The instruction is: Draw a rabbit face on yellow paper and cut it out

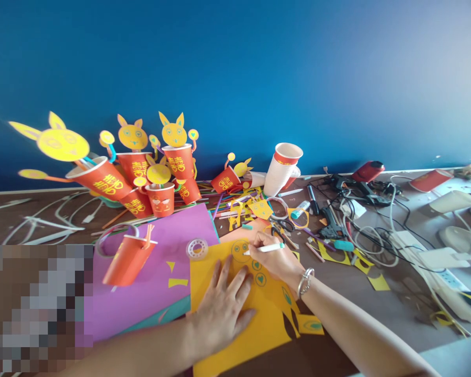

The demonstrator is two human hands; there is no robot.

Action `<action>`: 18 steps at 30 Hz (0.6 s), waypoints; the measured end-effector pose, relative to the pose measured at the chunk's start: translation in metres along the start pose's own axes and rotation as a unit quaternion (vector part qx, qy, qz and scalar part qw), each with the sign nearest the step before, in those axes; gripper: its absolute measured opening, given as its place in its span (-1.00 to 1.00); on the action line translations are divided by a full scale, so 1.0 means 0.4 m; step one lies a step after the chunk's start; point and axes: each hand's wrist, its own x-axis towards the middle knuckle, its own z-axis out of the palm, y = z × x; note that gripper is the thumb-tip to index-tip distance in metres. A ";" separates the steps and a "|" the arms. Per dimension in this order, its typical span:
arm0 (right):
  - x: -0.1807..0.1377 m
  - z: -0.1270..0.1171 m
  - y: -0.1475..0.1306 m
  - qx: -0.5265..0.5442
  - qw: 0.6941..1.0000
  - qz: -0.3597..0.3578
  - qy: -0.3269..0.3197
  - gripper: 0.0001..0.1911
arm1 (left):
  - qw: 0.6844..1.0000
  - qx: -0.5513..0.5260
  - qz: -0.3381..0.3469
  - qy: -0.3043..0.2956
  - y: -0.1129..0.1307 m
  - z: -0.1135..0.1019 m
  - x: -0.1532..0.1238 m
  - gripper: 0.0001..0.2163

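My right hand [270,254] grips a white marker pen [272,247] with a green cap end. Its tip is at a round face drawing [240,251] on a sheet of yellow paper [255,335]. Small circles with green hearts [260,279] are drawn below the face, and leaf-like ear shapes [287,296] lie toward the sheet's right side. My left hand [222,303] rests flat on the yellow paper with its fingers spread. A roll of clear tape [197,248] sits by the sheet's upper left corner.
Purple paper [141,309] lies left, with a red paper cup [129,259] on it. Several decorated cups [178,162] stand along the wall. A stack of white cups [280,170] is behind, near scissors [284,228]. Glue guns [332,222], cables and a power strip [427,262] crowd the right.
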 end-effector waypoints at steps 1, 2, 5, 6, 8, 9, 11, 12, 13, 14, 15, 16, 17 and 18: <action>0.000 0.000 -0.001 0.002 1.000 0.000 0.000 -0.80 | 1.000 0.001 0.001 0.001 0.000 0.000 0.000 -0.48; 0.000 -0.001 -0.001 0.003 1.000 -0.002 0.000 -0.80 | 1.000 0.001 0.001 0.002 0.000 -0.001 0.000 -0.48; 0.000 0.001 0.002 0.007 1.000 -0.002 0.002 -0.80 | 1.000 0.003 0.002 0.011 -0.001 -0.001 0.000 -0.48; 0.001 0.002 0.005 0.009 1.000 -0.001 0.002 -0.80 | 1.000 0.004 0.002 0.014 -0.001 -0.001 -0.001 -0.48; 0.002 0.006 0.012 0.013 1.000 0.002 0.002 -0.80 | 1.000 0.006 0.002 0.016 -0.001 0.000 -0.001 -0.48; 0.002 0.008 0.015 0.015 1.000 0.002 0.005 -0.80 | 1.000 0.006 0.001 0.017 -0.001 0.000 -0.001 -0.48; 0.003 0.010 0.019 0.019 1.000 0.000 0.011 -0.79 | 1.000 0.006 0.001 0.017 0.000 0.002 -0.001 -0.48; 0.003 0.011 0.019 0.019 1.000 0.000 0.010 -0.79 | 1.000 0.006 0.001 0.017 0.000 0.002 -0.001 -0.48; 0.003 0.010 0.017 0.019 1.000 0.001 0.007 -0.79 | 1.000 0.006 0.001 0.015 0.000 0.002 -0.001 -0.48; 0.003 0.009 0.015 0.018 1.000 0.003 0.002 -0.79 | 1.000 0.006 0.001 0.013 0.000 0.002 -0.001 -0.48; 0.002 0.007 0.012 0.017 1.000 0.007 -0.002 -0.80 | 1.000 0.006 0.001 0.010 0.000 0.002 -0.001 -0.48; 0.002 0.006 0.009 0.017 1.000 0.010 -0.005 -0.80 | 1.000 0.006 0.001 0.007 0.000 0.002 0.000 -0.48; 0.001 0.004 0.006 0.019 1.000 0.014 -0.004 -0.80 | 1.000 0.005 0.000 0.005 0.000 0.001 0.000 -0.48; 0.001 0.003 0.004 0.022 1.000 0.019 0.000 -0.80 | 1.000 0.004 -0.001 0.005 0.000 0.000 0.000 -0.48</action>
